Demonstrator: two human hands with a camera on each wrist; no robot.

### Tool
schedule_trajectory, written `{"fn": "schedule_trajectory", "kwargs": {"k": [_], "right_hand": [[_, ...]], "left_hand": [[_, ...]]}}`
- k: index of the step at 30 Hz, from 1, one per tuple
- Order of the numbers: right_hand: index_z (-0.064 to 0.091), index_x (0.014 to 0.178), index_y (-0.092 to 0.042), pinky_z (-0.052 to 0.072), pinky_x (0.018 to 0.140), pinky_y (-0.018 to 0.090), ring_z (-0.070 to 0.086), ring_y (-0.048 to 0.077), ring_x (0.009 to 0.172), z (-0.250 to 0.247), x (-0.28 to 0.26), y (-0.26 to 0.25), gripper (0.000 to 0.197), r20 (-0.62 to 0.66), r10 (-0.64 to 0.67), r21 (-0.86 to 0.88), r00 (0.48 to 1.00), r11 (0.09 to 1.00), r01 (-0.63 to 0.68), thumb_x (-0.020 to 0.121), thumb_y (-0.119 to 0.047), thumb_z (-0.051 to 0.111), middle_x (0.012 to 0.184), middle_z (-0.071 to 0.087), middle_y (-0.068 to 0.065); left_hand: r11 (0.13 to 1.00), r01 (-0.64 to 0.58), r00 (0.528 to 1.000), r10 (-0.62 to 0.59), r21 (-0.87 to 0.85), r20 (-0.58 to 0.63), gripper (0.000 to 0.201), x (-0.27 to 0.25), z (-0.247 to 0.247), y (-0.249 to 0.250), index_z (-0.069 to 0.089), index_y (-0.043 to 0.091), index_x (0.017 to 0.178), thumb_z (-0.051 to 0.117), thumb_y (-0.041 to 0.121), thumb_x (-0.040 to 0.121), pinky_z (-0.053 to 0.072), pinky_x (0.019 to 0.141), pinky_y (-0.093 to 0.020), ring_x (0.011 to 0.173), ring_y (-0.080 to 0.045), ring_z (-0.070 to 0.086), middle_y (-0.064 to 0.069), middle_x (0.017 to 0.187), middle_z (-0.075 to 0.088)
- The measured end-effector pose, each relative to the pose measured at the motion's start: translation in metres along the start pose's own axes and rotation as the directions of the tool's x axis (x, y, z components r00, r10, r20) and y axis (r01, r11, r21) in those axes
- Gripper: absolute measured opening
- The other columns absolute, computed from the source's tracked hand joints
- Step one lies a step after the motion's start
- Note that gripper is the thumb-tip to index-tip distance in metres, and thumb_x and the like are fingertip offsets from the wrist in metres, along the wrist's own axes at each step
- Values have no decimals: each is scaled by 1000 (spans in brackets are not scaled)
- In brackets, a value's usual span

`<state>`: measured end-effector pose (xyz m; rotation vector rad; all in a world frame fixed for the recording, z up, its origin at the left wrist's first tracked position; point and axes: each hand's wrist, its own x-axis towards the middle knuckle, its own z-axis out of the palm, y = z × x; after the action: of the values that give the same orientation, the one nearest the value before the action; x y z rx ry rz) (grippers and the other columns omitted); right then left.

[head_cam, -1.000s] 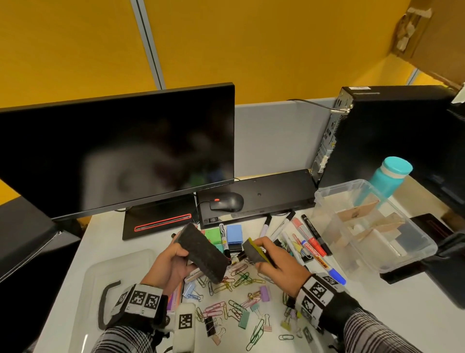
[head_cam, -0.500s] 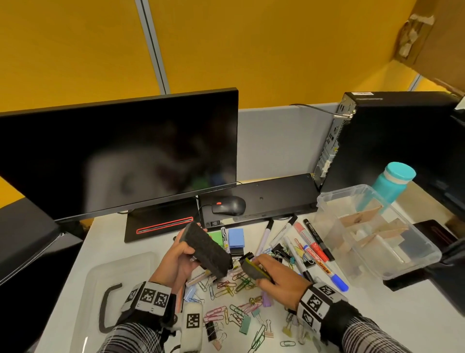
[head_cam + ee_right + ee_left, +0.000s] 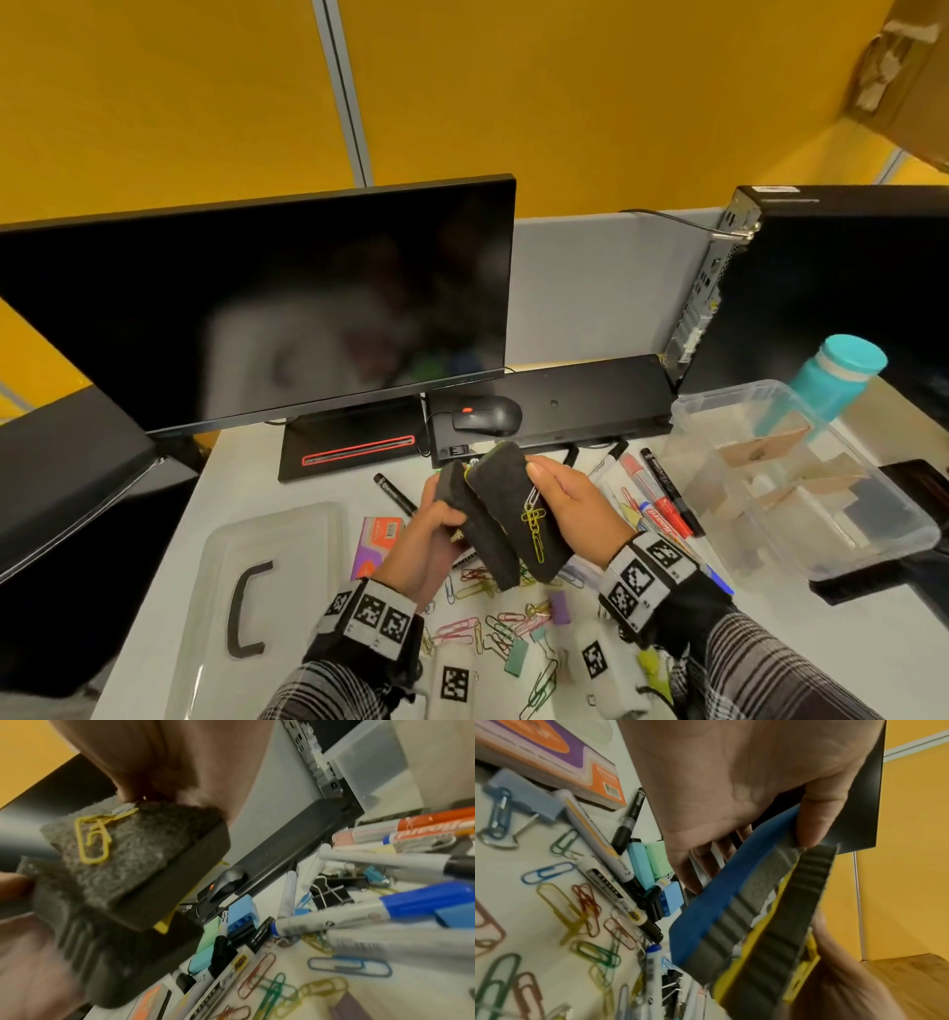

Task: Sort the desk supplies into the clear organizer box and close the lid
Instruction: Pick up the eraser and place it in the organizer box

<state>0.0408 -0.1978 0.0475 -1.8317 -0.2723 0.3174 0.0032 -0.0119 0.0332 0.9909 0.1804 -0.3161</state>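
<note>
Now both hands are up off the white desk (image 3: 760,663), each with a whiteboard eraser: the left hand (image 3: 426,539) curls its fingers round the blue-backed dark felt eraser (image 3: 734,906), and the right hand (image 3: 575,506) grips the yellow-backed dark felt eraser (image 3: 518,514) with the thumb on top. The two erasers sit pressed side by side, long edges touching, tilted over the pile. Look at that, a chain of yellow paper clips (image 3: 534,519) clings to the felt face of the right one! Below them the desk is crowded: loose coloured paper clips (image 3: 488,627), binder clips, a row of whiteboard markers (image 3: 652,493) fanned out just right of the hands. Further right, beyond the markers, sits the clear plastic organizer box (image 3: 873,545), open on top, cardboard dividers inside, its near wall close to the desk's right edge with a teal bottle (image 3: 832,380) behind it. Its clear lid with the black handle (image 3: 246,596) lies flat at the left, near the desk's left edge. Behind the hands, a black monitor (image 3: 257,308), black mouse (image 3: 488,416) and keyboard close off the back.
</note>
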Motion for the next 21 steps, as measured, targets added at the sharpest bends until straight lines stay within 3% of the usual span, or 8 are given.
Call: {"fn": "schedule_trajectory", "kwargs": {"k": [3,5,8,11,14,17,19,21], "right_hand": [[61,117,-20,44,95,20,60,5,104,11,4,3,27,-5,-21,1,1000,1000,21,100,-23,40,111,66,-4],[60,110,-19,47,89,22,61,10,96,18,8,5,20,-56,-38,-4,998,999,38,98,-21,44,103,65,0],[52,100,-21,51,77,31,58,15,79,27,11,5,7,-99,-24,-7,995,1000,23,97,-23,45,91,56,2],[46,110,-24,49,91,36,56,12,99,32,3,2,16,-149,-107,-179,983,981,80,98,-29,37,110,52,-2],[38,136,-22,30,111,24,36,5,130,30,-15,-5,43,-8,-299,-487,954,835,258,98,-37,25,141,39,-7],[13,150,-23,17,116,24,22,6,140,25,-36,12,56,244,-181,-691,953,657,302,98,-43,16,156,18,-9],[14,149,-21,22,116,31,27,11,140,18,-47,32,61,271,-110,-737,956,616,280,96,-50,4,156,21,-5],[33,143,-21,35,110,39,42,13,133,10,-55,49,59,265,-71,-813,962,520,262,98,-48,5,148,39,-4]], "left_hand": [[998,4,999,-2,-67,32,81,3,7,-1,42,10,132,67,15,55,45,97,-45,120,-32,49,-19,130,52],[1000,4,1000,-4,-4,31,83,6,12,-1,37,8,137,72,18,61,40,105,-47,126,-34,47,-22,135,49],[990,-7,1000,7,137,2,74,8,16,-1,38,16,136,73,20,70,42,105,-47,120,-30,55,-18,130,56],[989,-18,999,24,144,-40,60,9,16,0,44,17,130,66,15,74,45,101,-49,114,-31,59,-19,124,60],[996,-16,997,22,85,-72,62,12,6,0,44,14,131,67,16,74,49,95,-47,113,-31,60,-21,125,59],[999,-27,995,29,23,-96,66,15,-4,2,41,15,133,71,11,75,52,92,-47,112,-33,60,-22,127,57],[998,-58,993,61,31,-105,65,15,-8,3,41,18,131,71,8,74,54,89,-46,109,-32,61,-21,124,57],[995,-73,992,80,71,-94,63,12,-11,6,41,20,130,71,7,76,56,85,-44,107,-29,61,-17,121,57]]}}
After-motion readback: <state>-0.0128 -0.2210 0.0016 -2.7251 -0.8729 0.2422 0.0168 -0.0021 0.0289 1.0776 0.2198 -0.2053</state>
